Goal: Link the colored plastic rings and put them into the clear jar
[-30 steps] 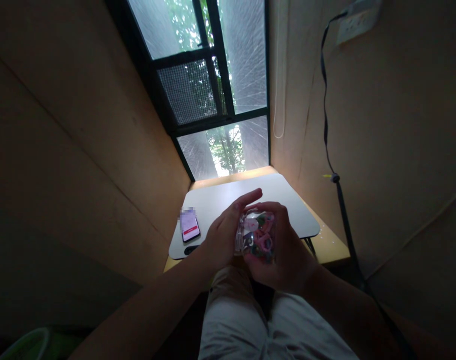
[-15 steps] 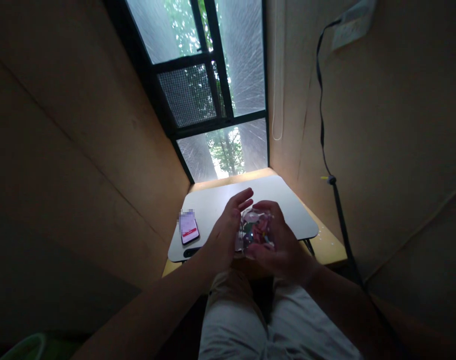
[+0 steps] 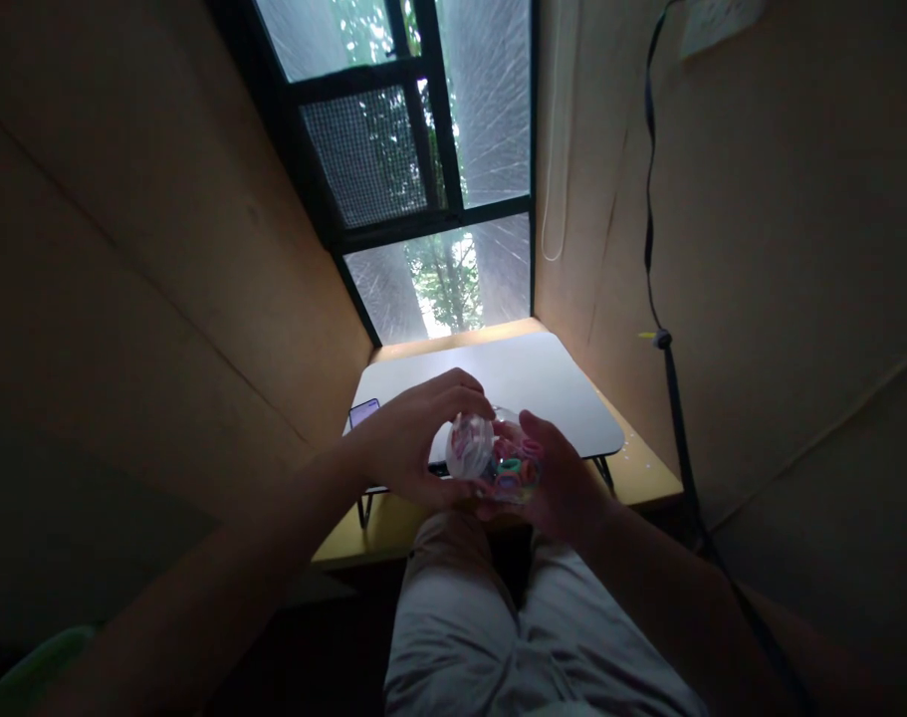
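A small clear plastic jar [image 3: 510,482] lies tipped on its side between my hands, above the near edge of the white table. Several small coloured rings, like hair ties, show inside it in pink, green and orange. My right hand [image 3: 566,486] is wrapped round the body of the jar. At the left end, my left hand [image 3: 415,430] grips the round clear lid [image 3: 469,447], fingers over the top and thumb below. Whether the lid is loose from the jar, I cannot tell.
The white folding table [image 3: 528,373] stands on a wooden ledge [image 3: 647,483] below the window [image 3: 453,214]. A phone [image 3: 364,410], partly covered by my left arm, lies at its left. A dark strap [image 3: 681,428] hangs along the right wall.
My left hand has moved from the jar's side to closing round its lid. The jar has turned, lid to the left, and the view has tilted down slightly.
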`<state>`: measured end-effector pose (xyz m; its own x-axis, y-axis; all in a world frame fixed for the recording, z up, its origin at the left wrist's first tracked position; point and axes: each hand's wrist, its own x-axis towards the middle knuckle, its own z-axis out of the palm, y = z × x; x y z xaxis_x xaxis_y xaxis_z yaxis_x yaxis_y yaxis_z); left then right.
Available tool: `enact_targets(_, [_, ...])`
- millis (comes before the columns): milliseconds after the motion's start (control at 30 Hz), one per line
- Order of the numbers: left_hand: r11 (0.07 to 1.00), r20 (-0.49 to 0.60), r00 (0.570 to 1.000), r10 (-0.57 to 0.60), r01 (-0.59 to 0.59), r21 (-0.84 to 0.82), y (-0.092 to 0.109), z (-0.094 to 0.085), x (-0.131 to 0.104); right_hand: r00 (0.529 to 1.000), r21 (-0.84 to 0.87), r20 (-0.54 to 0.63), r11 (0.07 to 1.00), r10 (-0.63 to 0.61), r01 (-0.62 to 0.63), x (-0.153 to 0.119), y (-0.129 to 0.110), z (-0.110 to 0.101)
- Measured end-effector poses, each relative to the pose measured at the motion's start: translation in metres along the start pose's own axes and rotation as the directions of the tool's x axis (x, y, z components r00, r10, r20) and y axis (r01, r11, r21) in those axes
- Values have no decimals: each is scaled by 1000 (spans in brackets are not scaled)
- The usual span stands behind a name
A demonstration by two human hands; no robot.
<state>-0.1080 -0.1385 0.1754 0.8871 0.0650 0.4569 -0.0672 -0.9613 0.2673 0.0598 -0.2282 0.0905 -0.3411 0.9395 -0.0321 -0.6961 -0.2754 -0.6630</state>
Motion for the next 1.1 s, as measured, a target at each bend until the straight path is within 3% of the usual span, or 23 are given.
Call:
enact_targets(133, [999, 144, 990, -14, 9, 33, 4, -9, 10, 998, 44, 10, 997, 68, -68, 0, 1, -5])
enact_targets(333, [995, 225, 972, -72, 54, 86, -1, -8, 15, 996, 91, 44, 993, 73, -76, 4, 6, -9])
enact_targets(433, [994, 170, 984, -60, 42, 102, -9, -1, 9, 996, 90, 53, 993, 74, -79, 4, 6, -7])
enact_targets(567, [989, 21, 1000, 1, -5, 147, -17, 14, -1, 997, 78, 65, 996, 47, -52, 6, 8, -6])
enact_targets(733, [983, -131, 991, -14, 37, 178, -12, 27, -5, 998, 88, 52, 996, 21, -26, 6, 10, -9])
enact_targets(967, [968, -122, 987, -106, 131, 215, -11, 28, -6, 997, 99, -77, 995, 2, 6, 8, 13, -4])
enact_targets(1100, [954, -107, 983, -149, 172, 248, -16, 30, -5, 979, 61, -173, 991, -107, 119, 13, 16, -1])
